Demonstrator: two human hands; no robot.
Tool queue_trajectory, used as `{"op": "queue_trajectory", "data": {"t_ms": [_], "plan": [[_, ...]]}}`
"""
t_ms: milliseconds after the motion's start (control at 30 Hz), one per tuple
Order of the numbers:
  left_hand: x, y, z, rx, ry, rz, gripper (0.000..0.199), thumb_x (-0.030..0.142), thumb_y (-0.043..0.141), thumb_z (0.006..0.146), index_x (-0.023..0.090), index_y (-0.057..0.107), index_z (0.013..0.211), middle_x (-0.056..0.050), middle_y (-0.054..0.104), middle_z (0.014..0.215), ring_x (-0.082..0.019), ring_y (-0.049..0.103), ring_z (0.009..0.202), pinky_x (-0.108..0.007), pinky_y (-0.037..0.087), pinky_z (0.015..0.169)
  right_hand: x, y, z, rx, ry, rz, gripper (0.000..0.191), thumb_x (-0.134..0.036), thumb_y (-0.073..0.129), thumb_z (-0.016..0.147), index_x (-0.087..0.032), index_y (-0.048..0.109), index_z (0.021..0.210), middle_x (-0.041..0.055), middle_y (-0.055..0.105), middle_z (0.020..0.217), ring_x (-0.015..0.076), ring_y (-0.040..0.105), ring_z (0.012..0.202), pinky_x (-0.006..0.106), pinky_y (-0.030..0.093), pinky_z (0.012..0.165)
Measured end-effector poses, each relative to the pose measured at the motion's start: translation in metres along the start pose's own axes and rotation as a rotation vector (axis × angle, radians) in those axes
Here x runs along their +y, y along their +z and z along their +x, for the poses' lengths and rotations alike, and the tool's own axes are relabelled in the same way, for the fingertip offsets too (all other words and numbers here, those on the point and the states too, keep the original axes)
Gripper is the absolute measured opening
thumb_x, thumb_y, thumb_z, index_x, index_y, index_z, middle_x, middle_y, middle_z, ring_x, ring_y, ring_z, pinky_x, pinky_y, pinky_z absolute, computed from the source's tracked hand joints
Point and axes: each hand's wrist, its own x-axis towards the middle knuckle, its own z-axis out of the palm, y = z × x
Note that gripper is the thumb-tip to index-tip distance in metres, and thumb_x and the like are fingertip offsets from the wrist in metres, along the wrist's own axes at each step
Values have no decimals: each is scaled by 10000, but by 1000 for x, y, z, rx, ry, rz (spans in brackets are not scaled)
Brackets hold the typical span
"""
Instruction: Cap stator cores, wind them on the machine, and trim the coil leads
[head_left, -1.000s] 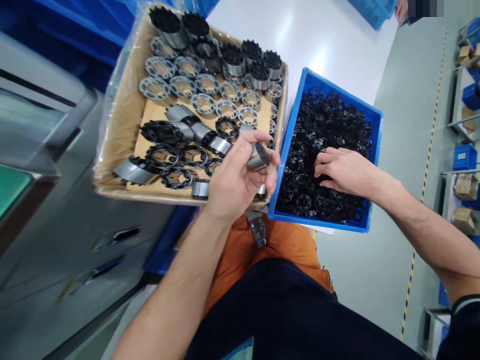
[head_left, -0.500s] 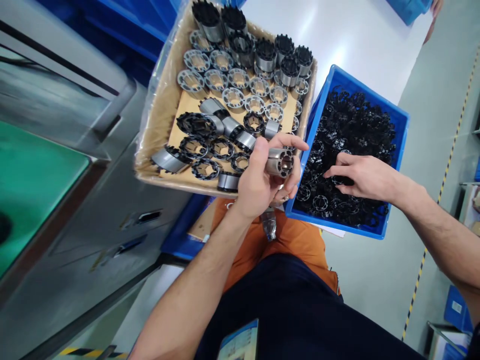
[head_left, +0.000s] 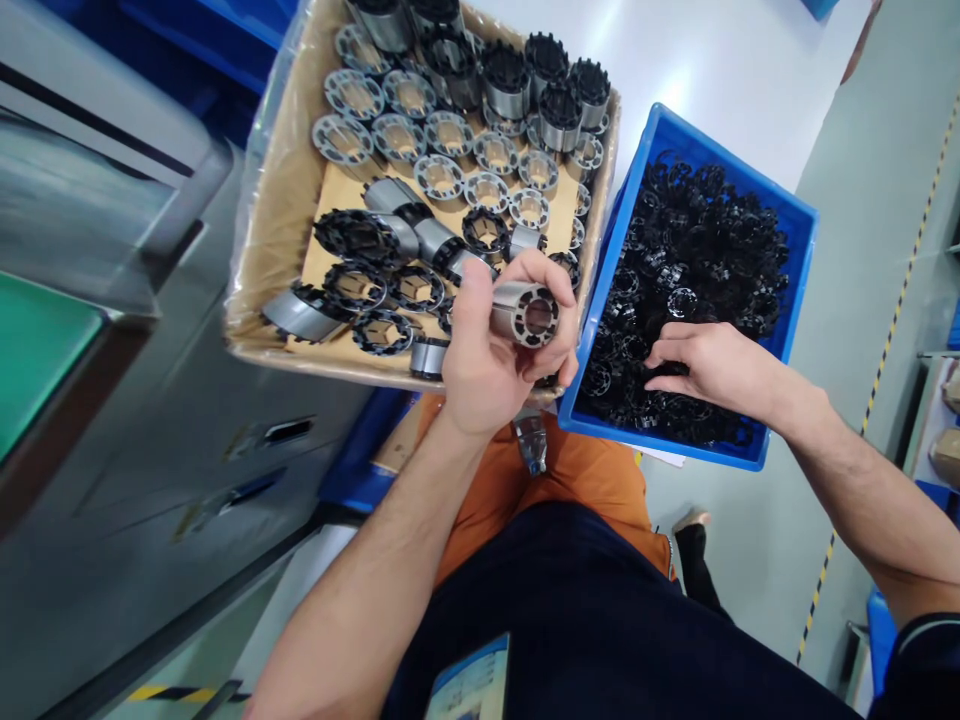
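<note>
A silvery slotted metal cylinder (head_left: 524,313) is wrapped in the fingers of my left hand (head_left: 502,340), its open round end facing up and to the right. My left hand is over the lower right of a plastic-lined cardboard box (head_left: 244,270), which holds metal rings, some with black toothed ends. My right hand (head_left: 709,365) reaches into a blue bin (head_left: 801,270) full of black ring-shaped parts (head_left: 709,235). Its thumb and fingertips are bent together among the black parts; what they hold, if anything, is hidden.
A white table (head_left: 720,60) extends behind the bin. Grey metal equipment with a green surface (head_left: 45,350) stands at the left. Another person's leg and shoe (head_left: 697,550) show on the floor at the lower right.
My left fingers have curled round the metal cylinder, the index finger no longer stretched out. The view has shifted, and the box appears further left. A shoe and leg have come into view.
</note>
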Motion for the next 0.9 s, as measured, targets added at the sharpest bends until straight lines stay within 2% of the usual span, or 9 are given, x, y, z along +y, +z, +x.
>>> {"op": "queue_trajectory", "data": {"t_ms": [67, 133, 267, 400, 467, 567, 700, 800, 900], "plan": [[-1, 3, 0, 27, 25, 34, 740, 958, 532, 1108, 259, 648, 892, 90, 303, 527, -103, 192, 388, -230, 420, 342, 0, 0, -4, 39, -37, 31, 150, -358, 793, 1153, -226, 826, 1091, 62, 814, 1104, 224, 798, 922, 362, 604, 832], [-1, 6, -1, 86, 13, 96, 791, 1025, 542, 1052, 261, 613, 858, 89, 294, 531, -104, 198, 399, -241, 418, 347, -2, 3, -4, 94, -45, 81, 163, -383, 802, 1152, -224, 829, 1130, 76, 823, 1151, 225, 809, 959, 364, 629, 872], [-2, 10, -4, 126, 4, 151, 808, 1054, 579, 1011, 262, 593, 850, 87, 305, 537, -105, 217, 410, -244, 418, 363, -10, 10, 6, 146, 79, 23, 312, -445, 918, 1069, -191, 854, 1237, 104, 838, 1114, 277, 830, 971, 396, 638, 869], [-6, 7, -6, 94, 39, 96, 744, 969, 548, 1096, 255, 609, 897, 88, 306, 567, -100, 214, 426, -220, 422, 383, -17, 8, 10, 174, 103, 68, 137, -307, 940, 1047, -212, 877, 1122, 67, 865, 1060, 253, 840, 920, 375, 623, 841], [-9, 5, -7, 75, 70, 84, 692, 916, 550, 1128, 252, 632, 954, 73, 382, 621, -100, 262, 457, -214, 445, 404, -18, 2, 4, 259, 128, 168, 107, -249, 950, 1023, -229, 875, 1096, 35, 883, 1016, 227, 830, 850, 362, 626, 801], [-10, 3, -10, 71, 83, 130, 582, 825, 624, 1134, 253, 667, 1035, 23, 535, 758, -113, 381, 527, -228, 489, 443, -18, -6, -8, 428, 218, 287, 107, -293, 961, 1003, -256, 873, 1051, 10, 879, 919, 226, 811, 766, 367, 630, 713], [-10, 5, -13, 127, 59, 210, 533, 787, 613, 1158, 264, 679, 1079, 3, 567, 799, -116, 420, 554, -241, 452, 479, -35, -6, -13, 739, 282, 328, 135, -353, 899, 1064, -301, 902, 1188, 35, 909, 1016, 264, 850, 855, 435, 693, 782], [-11, 7, -15, 152, 62, 264, 603, 864, 555, 1155, 282, 706, 1180, 20, 520, 755, -105, 362, 522, -246, 374, 482, -64, -2, -2, 911, 215, 501, 171, -348, 912, 1065, -345, 902, 1236, 7, 902, 1043, 218, 820, 782, 408, 685, 723], [-10, 6, -19, 148, 11, 312, 643, 887, 543, 1152, 298, 746, 1311, 10, 546, 794, -106, 402, 536, -248, 387, 495, -88, 0, 17, 959, 103, 576, 91, -332, 921, 1063, -347, 932, 1152, -5, 905, 1029, 210, 818, 786, 407, 697, 744]]}}
